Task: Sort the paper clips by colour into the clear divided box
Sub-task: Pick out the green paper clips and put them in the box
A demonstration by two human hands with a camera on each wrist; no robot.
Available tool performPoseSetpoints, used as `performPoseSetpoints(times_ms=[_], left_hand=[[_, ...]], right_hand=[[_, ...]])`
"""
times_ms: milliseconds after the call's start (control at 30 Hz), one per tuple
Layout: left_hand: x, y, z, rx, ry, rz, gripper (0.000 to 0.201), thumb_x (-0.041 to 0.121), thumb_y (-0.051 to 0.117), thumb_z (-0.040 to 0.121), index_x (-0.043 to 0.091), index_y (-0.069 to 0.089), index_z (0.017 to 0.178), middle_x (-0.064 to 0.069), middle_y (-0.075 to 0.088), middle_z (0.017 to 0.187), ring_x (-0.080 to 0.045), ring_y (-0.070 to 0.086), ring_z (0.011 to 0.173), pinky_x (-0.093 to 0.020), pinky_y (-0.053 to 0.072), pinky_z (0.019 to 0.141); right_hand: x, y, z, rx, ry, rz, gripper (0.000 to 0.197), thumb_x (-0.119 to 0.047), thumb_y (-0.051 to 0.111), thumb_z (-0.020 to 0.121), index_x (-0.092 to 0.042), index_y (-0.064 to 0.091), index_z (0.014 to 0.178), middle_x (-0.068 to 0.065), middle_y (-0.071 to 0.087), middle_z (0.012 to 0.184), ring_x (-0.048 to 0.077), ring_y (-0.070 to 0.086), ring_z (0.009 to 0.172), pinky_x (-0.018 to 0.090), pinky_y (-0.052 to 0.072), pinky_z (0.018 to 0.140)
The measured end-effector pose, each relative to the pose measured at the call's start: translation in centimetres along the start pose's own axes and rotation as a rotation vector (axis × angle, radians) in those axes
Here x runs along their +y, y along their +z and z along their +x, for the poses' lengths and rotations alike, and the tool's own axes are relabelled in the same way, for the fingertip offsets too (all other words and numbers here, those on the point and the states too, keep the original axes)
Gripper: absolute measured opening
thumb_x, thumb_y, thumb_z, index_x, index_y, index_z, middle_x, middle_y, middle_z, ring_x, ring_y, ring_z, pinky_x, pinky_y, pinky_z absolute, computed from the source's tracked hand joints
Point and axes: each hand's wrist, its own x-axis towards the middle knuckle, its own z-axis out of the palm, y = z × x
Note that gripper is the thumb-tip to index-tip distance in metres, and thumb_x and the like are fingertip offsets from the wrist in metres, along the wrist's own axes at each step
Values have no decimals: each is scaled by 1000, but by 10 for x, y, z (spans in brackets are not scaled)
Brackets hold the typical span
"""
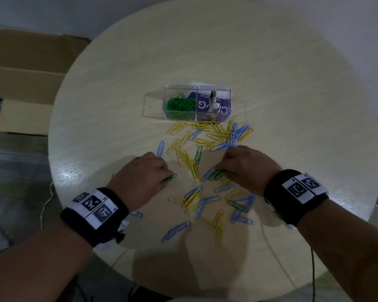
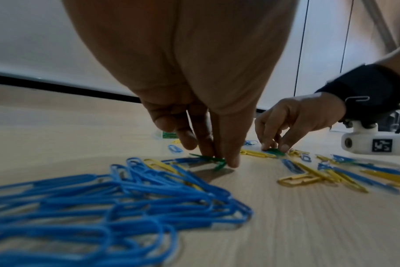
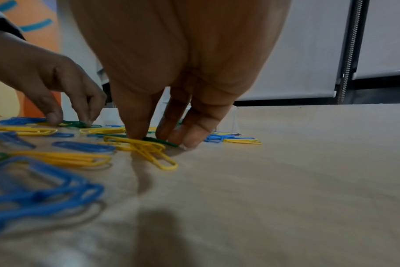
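Observation:
Blue, yellow and green paper clips (image 1: pixel 205 171) lie scattered on the round table. The clear divided box (image 1: pixel 196 103) stands beyond them, its left compartment holding green clips (image 1: pixel 179 104). My left hand (image 1: pixel 144 175) reaches down at the left of the scatter, fingertips (image 2: pixel 231 160) pinching a green clip (image 2: pixel 208 159) against the table. My right hand (image 1: pixel 240 166) is at the right, its thumb and fingers (image 3: pixel 189 140) pinching another green clip (image 3: pixel 160 140) beside yellow ones (image 3: pixel 146 148).
The box's right compartment shows a purple printed card (image 1: pixel 214 107) and a small pale object. A heap of blue clips (image 2: pixel 103 202) lies close behind my left wrist. Cardboard boxes (image 1: pixel 26 83) sit on the floor at the left. The table's far half (image 1: pixel 194 51) is bare wood.

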Motion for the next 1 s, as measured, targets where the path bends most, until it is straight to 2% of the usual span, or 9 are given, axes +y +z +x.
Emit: performPoseSetpoints(times_ms=[67,167,300,400,467,667,767,867,1000], left_hand=[[-5,1,-2,-3,-5,9,23,27,76,79,18,74,99,0,64,91,-27,55,84,-38,51,67],[-7,2,-3,-16,-31,-16,20,28,79,77,20,73,94,2,63,85,-26,54,82,-39,51,66],[-2,-6,5,-22,-113,-67,14,26,80,73,23,71,83,4,60,77,-24,53,80,-40,51,65],[6,-11,9,-51,-133,-24,13,23,77,70,19,68,78,0,58,78,-28,53,80,-39,50,60],[11,-11,11,-89,-156,11,13,22,74,67,16,66,75,-4,58,78,-30,54,79,-39,49,58],[18,-11,15,-143,-260,-98,8,21,68,76,19,62,81,-5,63,82,-30,59,82,-37,46,68],[17,-21,15,-23,-363,-266,5,23,67,83,24,63,86,2,65,85,-22,62,79,-34,48,69],[7,-35,31,173,-538,-505,9,22,73,80,25,65,81,6,67,78,-14,64,67,-33,52,69],[-13,-58,71,447,-650,-652,11,22,76,77,23,66,79,7,66,70,-16,67,67,-29,53,70]], right_hand=[[1,0,0,-20,32,15,22,-28,55,81,-26,70,97,5,60,93,31,60,87,40,53,74],[-1,-3,0,-20,114,64,17,-19,64,76,-21,69,92,7,60,92,32,59,90,37,49,79],[-5,-4,1,-27,149,78,27,-17,67,74,-16,67,101,10,61,95,33,57,96,37,45,84],[-10,-1,4,-57,153,83,19,-19,63,75,-18,66,94,9,60,93,34,56,94,43,48,82],[-12,0,6,-59,193,109,16,-18,62,75,-17,66,91,9,59,94,33,56,93,41,47,82],[-15,4,-1,-10,231,175,9,-14,63,75,-17,61,83,7,63,86,30,57,85,32,38,71],[-10,1,-7,33,260,228,9,-16,64,76,-20,63,84,2,64,84,27,60,82,31,40,69],[-3,-12,-8,146,335,351,14,-15,70,73,-26,64,77,-5,66,75,18,62,72,30,47,67],[-3,-50,19,356,394,481,22,-13,76,71,-29,62,73,-10,63,64,6,56,61,12,40,61]])
